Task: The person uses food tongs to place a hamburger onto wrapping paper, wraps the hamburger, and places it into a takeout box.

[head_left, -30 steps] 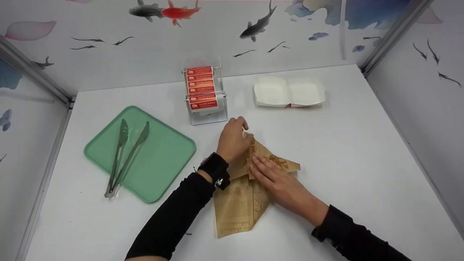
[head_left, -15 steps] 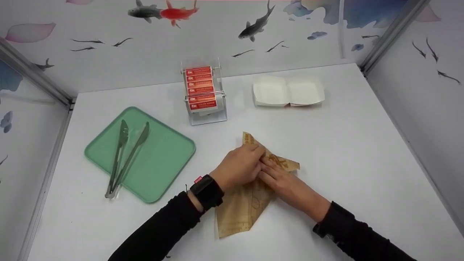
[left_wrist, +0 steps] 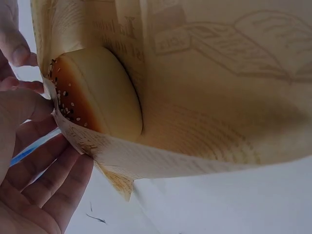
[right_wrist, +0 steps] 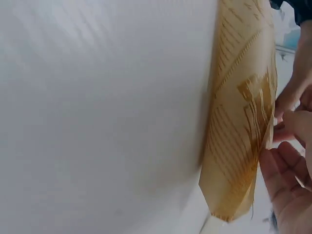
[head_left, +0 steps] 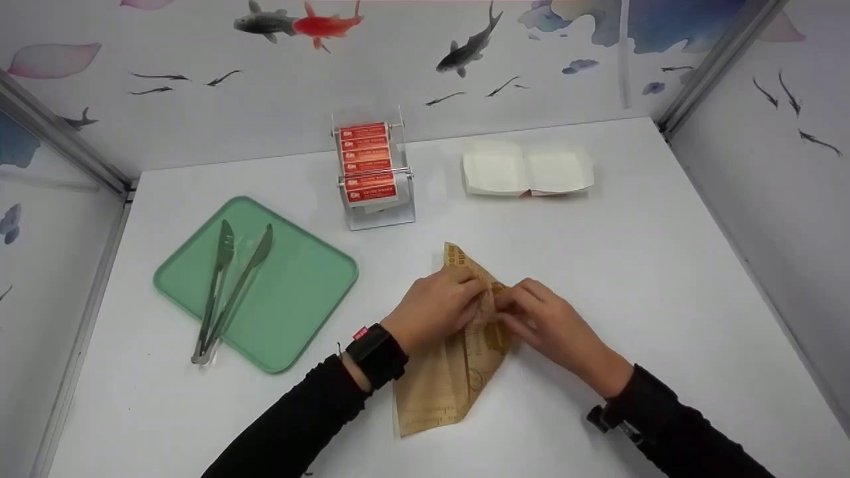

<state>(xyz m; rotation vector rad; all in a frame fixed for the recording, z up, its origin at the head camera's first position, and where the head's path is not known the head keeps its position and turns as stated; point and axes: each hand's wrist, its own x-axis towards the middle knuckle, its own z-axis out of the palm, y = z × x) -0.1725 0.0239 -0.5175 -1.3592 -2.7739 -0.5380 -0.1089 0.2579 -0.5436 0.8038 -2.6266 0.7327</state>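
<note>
A sheet of brown printed wrapping paper (head_left: 431, 398) is folded over on the white table. Inside its fold, in the left wrist view, lies a bun (left_wrist: 109, 92) with black and white seeds on its browned top; the head view hides it. My left hand (head_left: 435, 305) pinches the paper's edge near the far end of the fold, thumb on one side and fingers on the other. Facing it, my right hand (head_left: 554, 325) pinches the right side of the paper between thumb and fingers. In the right wrist view the paper's outer side (right_wrist: 239, 136) stands raised beside that hand.
On the left, metal tongs (head_left: 226, 247) lie across a green tray (head_left: 292, 305), their joined end past its rim. A holder with a roll of red labels (head_left: 367, 159) stands at the back. To its right sits an opened white box (head_left: 498, 169). Printed walls border the table.
My left hand has come nearer from the paper's far corner to its middle. My right hand has lifted from lying flat and now pinches the right flap, folding it inward.
</note>
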